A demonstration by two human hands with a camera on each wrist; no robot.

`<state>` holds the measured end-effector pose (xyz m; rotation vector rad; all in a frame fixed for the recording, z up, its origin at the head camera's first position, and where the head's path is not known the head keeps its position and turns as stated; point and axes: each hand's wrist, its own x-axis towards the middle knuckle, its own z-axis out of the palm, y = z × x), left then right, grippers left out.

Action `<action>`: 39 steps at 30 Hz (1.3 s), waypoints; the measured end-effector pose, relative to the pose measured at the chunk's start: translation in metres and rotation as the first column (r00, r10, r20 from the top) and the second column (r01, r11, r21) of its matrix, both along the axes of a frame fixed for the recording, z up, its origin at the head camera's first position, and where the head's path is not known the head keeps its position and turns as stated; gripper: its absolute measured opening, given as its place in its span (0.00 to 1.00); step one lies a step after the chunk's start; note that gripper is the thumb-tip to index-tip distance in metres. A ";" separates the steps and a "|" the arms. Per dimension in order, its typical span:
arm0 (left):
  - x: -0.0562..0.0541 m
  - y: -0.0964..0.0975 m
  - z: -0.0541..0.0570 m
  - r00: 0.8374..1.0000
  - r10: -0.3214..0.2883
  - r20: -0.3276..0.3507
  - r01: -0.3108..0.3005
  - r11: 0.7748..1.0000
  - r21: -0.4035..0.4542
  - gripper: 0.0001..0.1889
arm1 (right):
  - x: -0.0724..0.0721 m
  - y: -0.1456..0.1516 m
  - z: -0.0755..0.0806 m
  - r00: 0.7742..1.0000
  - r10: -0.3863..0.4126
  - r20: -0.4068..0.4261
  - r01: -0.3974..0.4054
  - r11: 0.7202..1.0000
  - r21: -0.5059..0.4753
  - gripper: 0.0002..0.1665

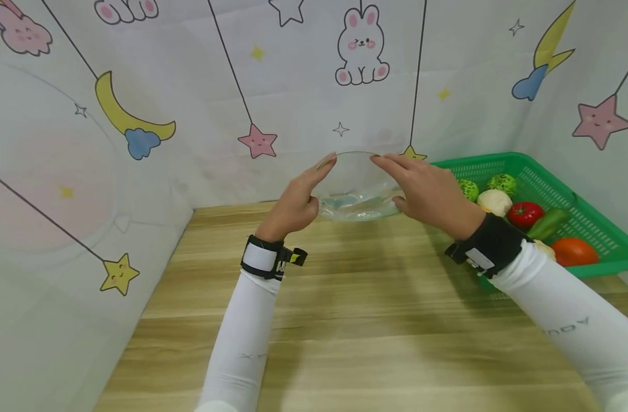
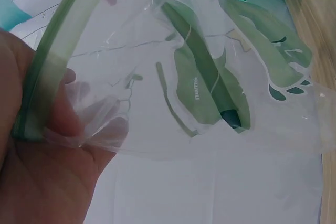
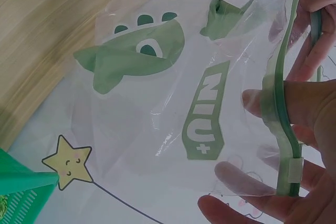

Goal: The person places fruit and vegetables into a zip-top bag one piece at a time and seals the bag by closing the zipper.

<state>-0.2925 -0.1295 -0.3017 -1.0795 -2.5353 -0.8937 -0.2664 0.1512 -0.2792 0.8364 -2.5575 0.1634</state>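
Between both hands hangs a clear plastic zip bag (image 1: 357, 210) with green printing and a green zip strip along its mouth. My left hand (image 1: 295, 205) grips one side of the mouth; in the left wrist view, the green strip (image 2: 34, 98) crosses that hand. My right hand (image 1: 431, 191) holds the opposite side, with some fingers showing through the clear film in the right wrist view. A pale slider (image 3: 296, 170) sits at one end of the strip. The mouth is spread apart, and the bag is raised above the table (image 1: 355, 320).
At the right stands a green basket (image 1: 584, 209) holding a red tomato (image 1: 525, 214), an orange-red round item (image 1: 575, 252), a long green vegetable (image 1: 548, 223), a whitish round piece (image 1: 494, 202) and green patterned balls (image 1: 501, 183). A printed cloth wall (image 1: 303, 103) borders the table.
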 end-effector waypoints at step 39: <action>-0.008 0.023 -0.022 0.987 0.156 0.028 -0.158 0.963 0.219 0.43 | -0.011 0.005 -0.020 0.958 0.061 0.280 -0.044 0.997 -0.069 0.60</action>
